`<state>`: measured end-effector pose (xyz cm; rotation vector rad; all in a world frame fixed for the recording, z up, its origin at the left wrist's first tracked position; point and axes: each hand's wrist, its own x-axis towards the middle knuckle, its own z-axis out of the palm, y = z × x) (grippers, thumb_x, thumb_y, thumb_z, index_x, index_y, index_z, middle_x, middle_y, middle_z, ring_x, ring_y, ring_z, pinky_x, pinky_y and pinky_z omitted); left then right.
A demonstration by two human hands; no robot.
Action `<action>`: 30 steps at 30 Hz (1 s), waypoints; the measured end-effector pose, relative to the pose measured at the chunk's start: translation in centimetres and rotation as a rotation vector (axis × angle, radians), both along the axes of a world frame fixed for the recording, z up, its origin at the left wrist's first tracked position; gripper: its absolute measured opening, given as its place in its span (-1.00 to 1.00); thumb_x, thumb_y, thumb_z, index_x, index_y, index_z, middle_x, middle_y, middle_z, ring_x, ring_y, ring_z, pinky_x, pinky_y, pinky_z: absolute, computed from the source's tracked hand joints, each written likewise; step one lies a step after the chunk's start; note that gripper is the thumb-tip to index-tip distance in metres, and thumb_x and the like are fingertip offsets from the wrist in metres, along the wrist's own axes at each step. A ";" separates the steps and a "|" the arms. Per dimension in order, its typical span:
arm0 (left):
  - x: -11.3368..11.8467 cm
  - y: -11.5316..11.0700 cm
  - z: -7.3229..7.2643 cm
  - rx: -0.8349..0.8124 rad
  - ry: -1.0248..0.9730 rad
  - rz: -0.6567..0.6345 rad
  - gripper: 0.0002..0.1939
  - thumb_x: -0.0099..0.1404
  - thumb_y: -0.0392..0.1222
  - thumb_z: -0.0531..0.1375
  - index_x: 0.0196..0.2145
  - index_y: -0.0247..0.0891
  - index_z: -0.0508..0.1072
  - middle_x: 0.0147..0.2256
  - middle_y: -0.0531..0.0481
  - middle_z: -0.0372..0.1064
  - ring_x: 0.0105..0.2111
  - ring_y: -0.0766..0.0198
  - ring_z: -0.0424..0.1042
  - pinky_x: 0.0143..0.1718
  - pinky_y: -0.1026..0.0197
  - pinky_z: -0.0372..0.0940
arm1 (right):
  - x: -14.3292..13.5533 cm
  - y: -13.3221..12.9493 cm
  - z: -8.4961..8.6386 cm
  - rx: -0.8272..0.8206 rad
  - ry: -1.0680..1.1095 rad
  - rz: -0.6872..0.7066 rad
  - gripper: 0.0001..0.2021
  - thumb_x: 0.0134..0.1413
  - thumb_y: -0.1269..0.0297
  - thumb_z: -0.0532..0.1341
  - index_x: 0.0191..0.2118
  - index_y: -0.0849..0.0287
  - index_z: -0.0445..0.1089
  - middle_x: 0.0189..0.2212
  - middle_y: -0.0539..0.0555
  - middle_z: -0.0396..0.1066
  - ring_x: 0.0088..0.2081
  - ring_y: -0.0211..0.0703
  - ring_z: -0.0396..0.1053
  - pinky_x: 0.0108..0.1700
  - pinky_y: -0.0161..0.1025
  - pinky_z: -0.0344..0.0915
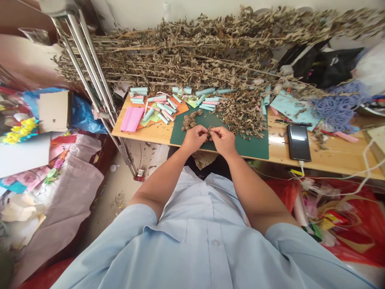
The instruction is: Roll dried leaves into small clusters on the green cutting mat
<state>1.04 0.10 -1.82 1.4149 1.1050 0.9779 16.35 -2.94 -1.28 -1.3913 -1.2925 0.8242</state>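
Over the front edge of a dark green mat (255, 147), my left hand (195, 138) and my right hand (223, 140) meet fingertip to fingertip. Both are pinched on a small bit of dried plant (209, 131), mostly covered by the fingers. Just behind my left hand lies a small cluster of brown dried clumps (190, 120). A larger heap of loose dried leaves (245, 114) spreads over the mat behind and to the right of my right hand.
Long dried stalks (168, 56) fill the table's back. Blue and pink paper rolls (165, 109) lie left of the mat, near a pink paper stack (131, 119). To the right are a phone (298, 142) on a cable and purple cord (339, 105). Metal poles (90, 60) stand at left.
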 end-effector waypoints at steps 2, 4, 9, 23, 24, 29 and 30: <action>0.0 0.0 0.3 -0.030 -0.029 -0.005 -0.93 0.19 -0.33 0.23 -0.32 -0.27 0.44 -0.47 0.09 0.44 -0.46 0.34 0.51 -0.38 0.29 0.41 | 0.1 0.1 0.1 -0.011 0.004 -0.033 -0.81 0.13 0.14 0.28 -0.24 0.14 0.52 -0.38 0.05 0.59 -0.44 -0.15 0.53 -0.32 -0.19 0.49; 0.0 0.0 0.6 -0.059 -0.058 -0.008 -0.94 0.21 -0.33 0.24 -0.32 -0.28 0.43 -0.49 0.10 0.43 -0.48 0.35 0.51 -0.40 0.30 0.42 | 0.1 0.2 0.1 -0.019 0.005 -0.081 -0.80 0.12 0.13 0.28 -0.24 0.14 0.52 -0.40 0.05 0.58 -0.45 -0.15 0.52 -0.34 -0.20 0.48; -0.1 0.1 1.0 -0.103 -0.133 -0.027 -0.89 0.21 -0.32 0.29 -0.31 -0.30 0.41 -0.50 0.11 0.42 -0.51 0.37 0.50 -0.42 0.30 0.43 | 0.1 0.3 -0.3 -0.007 -0.006 -0.057 -0.79 0.13 0.11 0.28 -0.24 0.13 0.52 -0.37 0.06 0.59 -0.45 -0.15 0.52 -0.33 -0.19 0.48; -0.3 0.1 0.8 -0.105 -0.141 -0.060 -0.92 0.24 -0.32 0.25 -0.28 -0.31 0.43 -0.47 0.07 0.46 -0.46 0.37 0.52 -0.36 0.30 0.44 | 0.1 0.0 -0.9 0.032 -0.011 0.011 -0.80 0.10 0.13 0.32 -0.22 0.12 0.54 -0.36 0.05 0.57 -0.37 -0.11 0.53 -0.23 -0.12 0.52; -0.3 0.1 0.9 -0.110 -0.143 -0.061 -0.92 0.24 -0.32 0.26 -0.28 -0.31 0.43 -0.47 0.07 0.46 -0.46 0.37 0.52 -0.35 0.30 0.44 | 0.1 0.0 -0.9 0.029 -0.016 0.010 -0.80 0.10 0.13 0.32 -0.21 0.12 0.54 -0.35 0.06 0.58 -0.36 -0.11 0.53 -0.23 -0.12 0.52; -0.4 0.2 0.8 -0.109 -0.158 -0.079 -0.91 0.24 -0.32 0.26 -0.27 -0.34 0.46 -0.45 0.04 0.49 -0.45 0.36 0.53 -0.34 0.29 0.45 | 0.1 0.2 -1.1 0.036 -0.013 0.005 -0.82 0.12 0.16 0.30 -0.22 0.12 0.55 -0.35 0.05 0.58 -0.36 -0.11 0.52 -0.22 -0.11 0.52; -0.4 0.3 0.7 -0.107 -0.165 -0.082 -0.91 0.24 -0.32 0.26 -0.26 -0.34 0.46 -0.45 0.04 0.49 -0.45 0.36 0.53 -0.33 0.29 0.45 | 0.1 0.2 -1.2 0.041 -0.012 0.003 -0.82 0.11 0.16 0.30 -0.22 0.12 0.55 -0.35 0.05 0.57 -0.36 -0.11 0.52 -0.22 -0.11 0.52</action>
